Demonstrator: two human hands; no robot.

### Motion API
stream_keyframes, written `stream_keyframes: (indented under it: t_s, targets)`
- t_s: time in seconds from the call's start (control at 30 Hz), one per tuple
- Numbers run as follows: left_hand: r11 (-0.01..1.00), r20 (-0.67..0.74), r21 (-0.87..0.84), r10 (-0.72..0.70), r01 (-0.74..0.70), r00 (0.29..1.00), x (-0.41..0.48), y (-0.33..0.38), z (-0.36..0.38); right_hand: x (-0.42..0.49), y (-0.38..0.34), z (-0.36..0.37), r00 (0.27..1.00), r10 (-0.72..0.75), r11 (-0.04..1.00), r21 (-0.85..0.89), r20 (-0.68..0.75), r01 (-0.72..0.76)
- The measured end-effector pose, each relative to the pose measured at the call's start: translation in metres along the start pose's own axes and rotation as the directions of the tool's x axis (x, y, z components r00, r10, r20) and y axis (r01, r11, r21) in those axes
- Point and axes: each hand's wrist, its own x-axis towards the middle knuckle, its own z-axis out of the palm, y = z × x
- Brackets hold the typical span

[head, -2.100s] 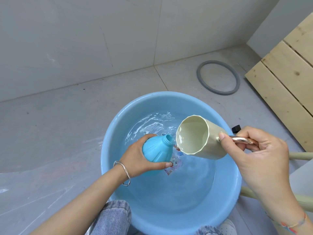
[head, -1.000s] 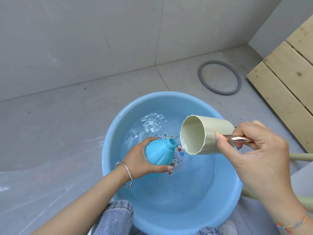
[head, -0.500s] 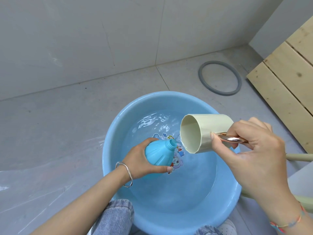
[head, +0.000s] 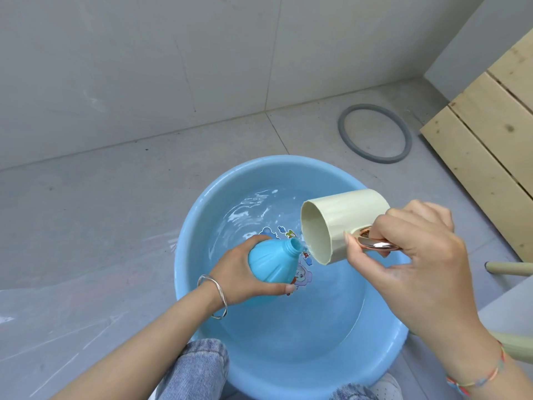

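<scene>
A light blue plastic basin holding water sits on the grey floor in front of me. My left hand grips a blue bottle over the water, its open neck pointing up and right. My right hand holds a cream cup by its shiny copper handle. The cup is tipped on its side, and its lower rim is right at the bottle's mouth. A thin trickle of water shows between rim and neck. Cartoon stickers show on the basin's bottom under the water.
A grey rubber ring lies on the floor behind the basin. A slatted wooden panel stands at the right. Pale green furniture legs are at the right edge. My jeans-clad knees are at the basin's near rim.
My right hand has tipped the cup further, from mouth facing me to lying nearly level, and brought its rim down to the bottle's neck. My left hand keeps the bottle steady.
</scene>
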Motion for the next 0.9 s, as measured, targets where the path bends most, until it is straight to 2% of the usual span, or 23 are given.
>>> stream_keyframes:
  t_s: [0.53,0.63,0.7,0.8,0.9]
  targets:
    - [1.0,-0.002,0.019,-0.003,0.004,1.0,-0.001,-0.001,0.001,-0.005,0.003,0.011,0.986,-0.164,0.984,-0.068,0.007,0.164]
    - [1.0,0.0,0.011,-0.007,0.007,1.0,-0.002,0.0,0.0,-0.005,0.005,0.012,0.998,-0.056,0.998,0.007,0.02,0.056]
    - [1.0,0.003,-0.003,-0.005,0.005,1.0,-0.002,0.001,-0.001,-0.007,0.008,0.01,0.996,0.086,0.994,0.067,0.021,-0.087]
    - [0.999,-0.006,-0.035,-0.014,0.014,1.0,-0.002,0.001,-0.001,-0.008,0.021,0.008,0.921,0.388,0.894,0.231,0.027,-0.383]
    - [0.998,-0.029,-0.056,-0.022,0.02,0.999,-0.002,-0.001,-0.002,-0.015,0.045,0.017,0.836,0.543,0.801,0.249,0.084,-0.545]
